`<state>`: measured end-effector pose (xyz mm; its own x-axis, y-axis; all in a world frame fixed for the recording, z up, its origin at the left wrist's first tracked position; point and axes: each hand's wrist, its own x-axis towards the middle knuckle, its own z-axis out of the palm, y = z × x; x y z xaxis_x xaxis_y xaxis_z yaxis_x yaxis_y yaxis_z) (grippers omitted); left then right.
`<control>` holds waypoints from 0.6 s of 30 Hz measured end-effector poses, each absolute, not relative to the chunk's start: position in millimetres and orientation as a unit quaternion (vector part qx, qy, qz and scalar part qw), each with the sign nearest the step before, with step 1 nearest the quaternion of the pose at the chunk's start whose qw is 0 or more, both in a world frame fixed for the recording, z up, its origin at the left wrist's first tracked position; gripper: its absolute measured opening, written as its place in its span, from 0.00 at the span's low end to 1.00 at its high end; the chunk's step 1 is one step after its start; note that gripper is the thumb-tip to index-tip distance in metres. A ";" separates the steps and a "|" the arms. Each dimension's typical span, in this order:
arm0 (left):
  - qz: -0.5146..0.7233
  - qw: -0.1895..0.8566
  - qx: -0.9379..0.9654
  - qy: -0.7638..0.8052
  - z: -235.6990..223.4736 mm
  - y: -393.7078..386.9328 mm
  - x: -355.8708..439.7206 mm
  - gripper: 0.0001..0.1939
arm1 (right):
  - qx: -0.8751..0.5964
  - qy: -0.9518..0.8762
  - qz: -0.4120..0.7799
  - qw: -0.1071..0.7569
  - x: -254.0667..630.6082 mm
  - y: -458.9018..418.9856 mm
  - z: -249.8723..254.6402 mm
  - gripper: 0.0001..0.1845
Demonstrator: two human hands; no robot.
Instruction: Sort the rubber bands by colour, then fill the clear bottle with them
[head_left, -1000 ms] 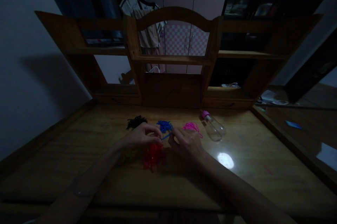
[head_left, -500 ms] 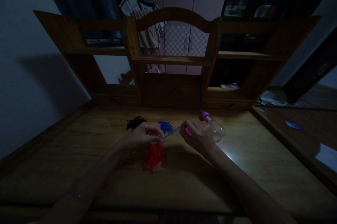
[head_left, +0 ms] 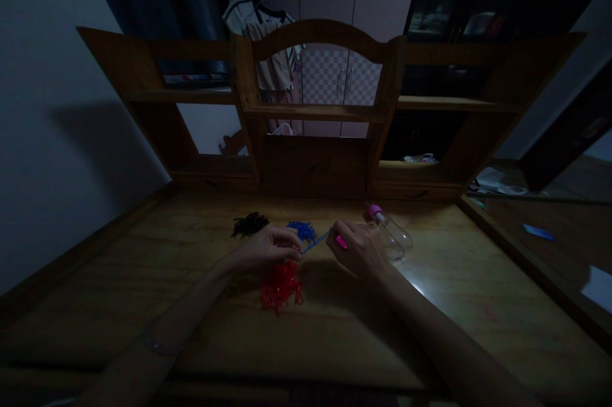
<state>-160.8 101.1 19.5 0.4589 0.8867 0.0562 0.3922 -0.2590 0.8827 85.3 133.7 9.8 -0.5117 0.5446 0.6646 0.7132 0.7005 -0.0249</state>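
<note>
Stretched between my two hands is a thin blue rubber band (head_left: 316, 242), its strands running slantwise above the desk. My left hand (head_left: 268, 247) pinches its lower left end, between the blue pile and the red one. At the upper right end, the fingers of my right hand (head_left: 358, 247) are closed on it. Something bright pink (head_left: 341, 241) shows between those right fingers; its kind is hidden. Just behind the band lies a pile of blue bands (head_left: 301, 230). A heap of red bands (head_left: 281, 286) spreads in front of my left fingers.
A black pile (head_left: 250, 224) lies behind my left hand, and a dim yellowish pile (head_left: 238, 281) sits by my left wrist. A clear bottle with a pink cap (head_left: 396, 235) lies beyond my right hand. A wooden shelf unit (head_left: 313, 112) stands along the desk's back edge.
Both hands keep their grip on the blue band. My left hand has shifted slightly right in the picture, and the band's strands now show apart near my right hand. The view has moved a little.
</note>
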 end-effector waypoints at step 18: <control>0.343 0.138 0.762 0.532 -7.6 123.5 -178.2 0.10 | -0.478 -0.790 -0.145 0.356 115.7 160.1 24.7 0.15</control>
<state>-178.2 123.5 -7.6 0.1987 0.9055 0.3749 0.7156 -0.3954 0.5758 115.7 160.1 24.7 -0.2894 0.6514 0.7014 0.8586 0.5006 -0.1107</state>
